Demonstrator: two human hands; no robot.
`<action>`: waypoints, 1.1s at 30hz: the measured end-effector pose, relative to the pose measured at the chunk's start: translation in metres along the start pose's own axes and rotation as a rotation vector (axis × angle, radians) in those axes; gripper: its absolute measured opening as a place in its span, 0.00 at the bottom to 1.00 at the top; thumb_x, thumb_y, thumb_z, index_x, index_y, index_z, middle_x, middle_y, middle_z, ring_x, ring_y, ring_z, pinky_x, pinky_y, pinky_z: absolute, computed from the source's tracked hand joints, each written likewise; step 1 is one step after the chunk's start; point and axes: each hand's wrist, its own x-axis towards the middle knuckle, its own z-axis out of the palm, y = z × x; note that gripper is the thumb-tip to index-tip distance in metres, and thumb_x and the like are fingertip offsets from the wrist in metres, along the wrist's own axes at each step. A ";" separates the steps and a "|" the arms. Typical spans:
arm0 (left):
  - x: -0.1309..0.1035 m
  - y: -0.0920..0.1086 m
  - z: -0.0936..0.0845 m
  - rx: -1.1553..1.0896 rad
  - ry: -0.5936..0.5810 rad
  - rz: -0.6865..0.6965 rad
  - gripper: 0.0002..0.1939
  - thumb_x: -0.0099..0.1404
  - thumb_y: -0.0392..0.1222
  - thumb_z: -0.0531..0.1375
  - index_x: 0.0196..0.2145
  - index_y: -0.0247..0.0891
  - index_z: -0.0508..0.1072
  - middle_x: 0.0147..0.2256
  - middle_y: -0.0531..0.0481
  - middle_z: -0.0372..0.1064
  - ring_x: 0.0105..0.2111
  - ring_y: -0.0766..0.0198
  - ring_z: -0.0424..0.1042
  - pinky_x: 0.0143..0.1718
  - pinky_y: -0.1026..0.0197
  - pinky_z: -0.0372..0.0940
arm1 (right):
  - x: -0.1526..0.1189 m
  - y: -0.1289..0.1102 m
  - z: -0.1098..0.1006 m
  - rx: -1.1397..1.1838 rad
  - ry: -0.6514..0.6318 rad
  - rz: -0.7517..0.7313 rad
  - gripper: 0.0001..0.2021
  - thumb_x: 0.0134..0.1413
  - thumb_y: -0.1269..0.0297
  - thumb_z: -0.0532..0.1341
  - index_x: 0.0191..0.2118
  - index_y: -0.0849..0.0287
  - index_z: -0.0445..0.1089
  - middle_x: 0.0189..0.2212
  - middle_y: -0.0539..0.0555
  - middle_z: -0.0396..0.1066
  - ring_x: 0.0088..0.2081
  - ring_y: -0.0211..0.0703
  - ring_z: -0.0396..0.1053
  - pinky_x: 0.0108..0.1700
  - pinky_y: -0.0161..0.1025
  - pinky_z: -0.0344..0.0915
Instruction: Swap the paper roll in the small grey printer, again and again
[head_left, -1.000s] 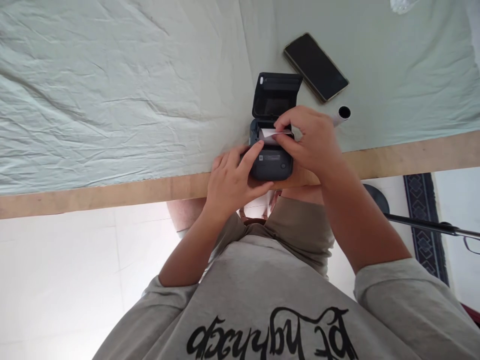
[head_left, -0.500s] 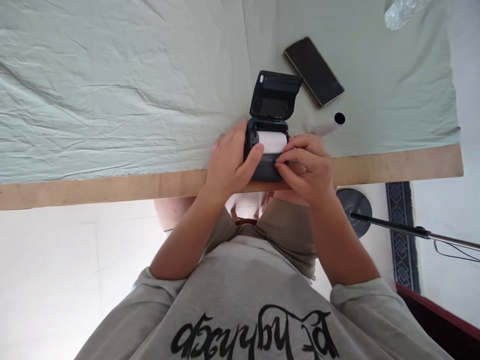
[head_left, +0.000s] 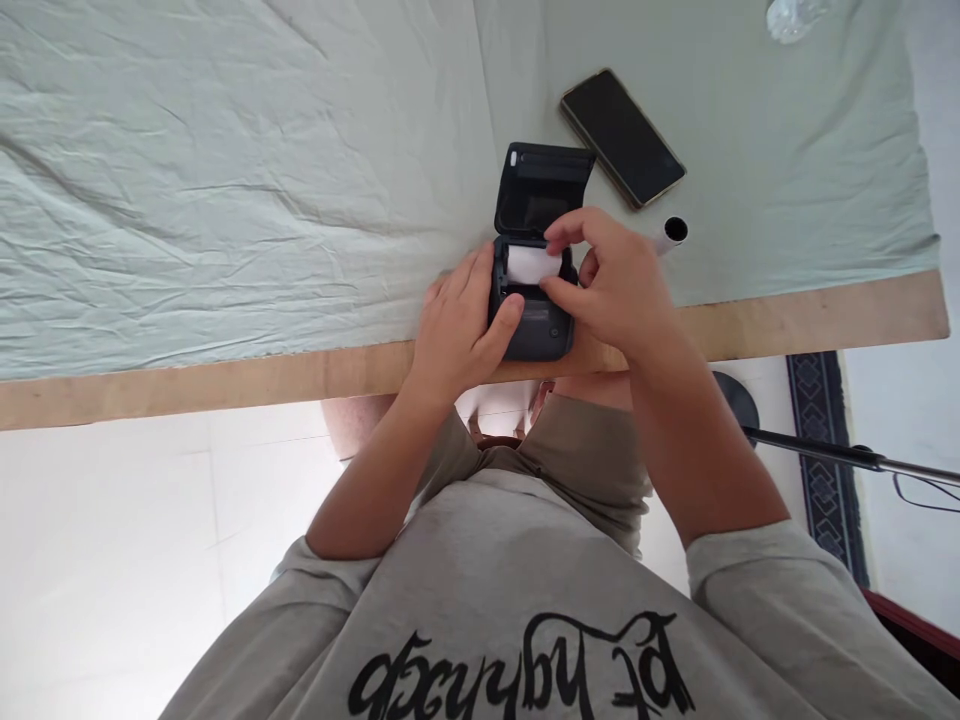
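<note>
A small black portable label printer [head_left: 536,343] rests at the table's front edge, its lid [head_left: 541,185] swung up and back. Inside the bay sits a white paper roll [head_left: 531,265]. My left hand [head_left: 459,325] grips the printer along its left side, thumb over the top near the bay. From the right, my right hand [head_left: 619,278] has its thumb at the roll's near right edge and fingertips at its far right edge, holding the roll between them. The other fingers are curled, and the roll's right end is partly hidden.
Behind the printer lies a dark phone [head_left: 624,138] in a case. A white tube with a dark opening [head_left: 675,230] lies beside my right hand, partly covered. Crumpled clear plastic [head_left: 795,18] is at the far right. Pale green cloth [head_left: 262,200] covers the table behind its wooden edge [head_left: 225,396].
My right hand has moved from the printer's front part up to the bay, its fingers now across the roll. The roll sits a little closer to the lid hinge. My left hand stays put.
</note>
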 end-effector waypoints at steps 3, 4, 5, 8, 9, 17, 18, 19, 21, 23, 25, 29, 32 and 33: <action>0.000 -0.001 0.001 -0.002 0.001 -0.003 0.41 0.76 0.68 0.36 0.69 0.34 0.58 0.68 0.34 0.62 0.66 0.43 0.64 0.64 0.42 0.58 | 0.011 -0.004 -0.002 -0.015 -0.102 0.026 0.17 0.47 0.74 0.67 0.42 0.48 0.72 0.40 0.49 0.81 0.35 0.45 0.75 0.40 0.47 0.72; 0.000 -0.002 0.001 -0.005 0.002 -0.001 0.42 0.76 0.68 0.35 0.69 0.34 0.58 0.67 0.34 0.62 0.66 0.43 0.64 0.64 0.42 0.58 | 0.014 -0.005 -0.004 -0.031 -0.128 0.039 0.16 0.47 0.74 0.67 0.41 0.48 0.72 0.39 0.49 0.81 0.37 0.47 0.76 0.41 0.48 0.72; 0.000 -0.002 0.001 -0.009 0.006 0.001 0.42 0.76 0.69 0.35 0.69 0.33 0.58 0.67 0.34 0.62 0.66 0.43 0.64 0.64 0.42 0.58 | 0.017 -0.007 -0.005 -0.052 -0.154 0.054 0.15 0.47 0.73 0.67 0.40 0.48 0.73 0.40 0.49 0.81 0.39 0.49 0.77 0.41 0.49 0.71; 0.000 -0.004 0.002 -0.016 0.013 -0.002 0.43 0.75 0.69 0.35 0.69 0.33 0.59 0.67 0.34 0.63 0.66 0.43 0.64 0.64 0.43 0.58 | 0.023 -0.009 -0.011 -0.122 -0.222 0.071 0.14 0.47 0.72 0.68 0.41 0.47 0.74 0.43 0.48 0.82 0.43 0.53 0.77 0.40 0.51 0.70; 0.000 -0.004 0.002 -0.016 0.012 -0.004 0.43 0.75 0.70 0.35 0.69 0.34 0.59 0.67 0.34 0.63 0.66 0.43 0.64 0.64 0.43 0.58 | 0.025 -0.007 -0.011 -0.134 -0.233 0.056 0.14 0.48 0.70 0.68 0.41 0.46 0.75 0.43 0.48 0.82 0.44 0.53 0.77 0.40 0.51 0.70; 0.001 -0.004 0.003 0.004 0.013 -0.009 0.44 0.75 0.71 0.34 0.69 0.34 0.59 0.67 0.34 0.63 0.66 0.43 0.64 0.64 0.43 0.59 | 0.034 0.019 0.001 -0.171 -0.218 -0.161 0.09 0.45 0.58 0.74 0.34 0.48 0.77 0.31 0.49 0.80 0.32 0.48 0.72 0.32 0.46 0.61; 0.001 -0.004 0.003 0.006 0.013 -0.012 0.44 0.75 0.71 0.34 0.69 0.34 0.59 0.67 0.35 0.63 0.66 0.43 0.64 0.64 0.43 0.59 | 0.036 0.020 0.002 -0.179 -0.224 -0.170 0.08 0.45 0.58 0.74 0.32 0.48 0.77 0.28 0.49 0.79 0.30 0.47 0.70 0.32 0.46 0.59; 0.001 -0.004 0.003 0.006 0.009 -0.013 0.44 0.75 0.70 0.34 0.69 0.34 0.59 0.67 0.35 0.63 0.66 0.43 0.64 0.64 0.43 0.59 | 0.037 0.020 0.002 -0.180 -0.226 -0.175 0.07 0.46 0.57 0.74 0.31 0.48 0.77 0.26 0.49 0.78 0.29 0.46 0.68 0.31 0.46 0.59; 0.002 -0.004 0.002 0.004 -0.003 -0.009 0.45 0.75 0.70 0.33 0.69 0.33 0.58 0.67 0.35 0.63 0.65 0.43 0.64 0.64 0.42 0.59 | 0.037 0.019 0.002 -0.150 -0.220 -0.181 0.05 0.49 0.56 0.73 0.30 0.47 0.78 0.24 0.49 0.76 0.28 0.45 0.67 0.31 0.46 0.58; 0.002 -0.004 0.002 -0.003 -0.010 -0.004 0.44 0.75 0.70 0.33 0.69 0.33 0.58 0.67 0.35 0.63 0.65 0.43 0.64 0.64 0.41 0.59 | 0.037 0.018 -0.001 -0.098 -0.209 -0.185 0.05 0.52 0.55 0.71 0.30 0.47 0.79 0.23 0.49 0.75 0.28 0.45 0.67 0.31 0.46 0.59; 0.002 -0.004 0.001 -0.006 -0.008 -0.002 0.43 0.75 0.69 0.34 0.69 0.33 0.58 0.67 0.34 0.63 0.65 0.43 0.64 0.64 0.41 0.59 | 0.036 0.015 -0.005 -0.057 -0.210 -0.179 0.04 0.53 0.55 0.70 0.30 0.46 0.80 0.22 0.49 0.75 0.29 0.46 0.68 0.30 0.46 0.59; 0.002 -0.004 0.002 -0.029 0.013 0.001 0.39 0.76 0.66 0.38 0.70 0.36 0.59 0.66 0.35 0.64 0.65 0.42 0.65 0.63 0.41 0.59 | 0.032 0.005 -0.015 -0.017 -0.247 -0.125 0.06 0.57 0.57 0.67 0.31 0.47 0.79 0.28 0.49 0.78 0.30 0.45 0.71 0.32 0.47 0.63; 0.001 -0.004 0.002 -0.060 0.027 -0.001 0.37 0.77 0.64 0.38 0.70 0.38 0.60 0.66 0.36 0.64 0.64 0.42 0.66 0.63 0.41 0.59 | 0.027 -0.003 -0.023 0.032 -0.279 -0.117 0.08 0.60 0.55 0.65 0.32 0.48 0.79 0.38 0.49 0.81 0.32 0.43 0.72 0.34 0.46 0.66; 0.001 -0.003 0.002 -0.069 0.027 0.002 0.37 0.77 0.64 0.37 0.70 0.38 0.60 0.66 0.35 0.64 0.64 0.42 0.66 0.63 0.41 0.59 | 0.025 -0.005 -0.025 0.052 -0.289 -0.122 0.08 0.60 0.54 0.64 0.32 0.48 0.79 0.41 0.49 0.81 0.32 0.42 0.72 0.33 0.45 0.67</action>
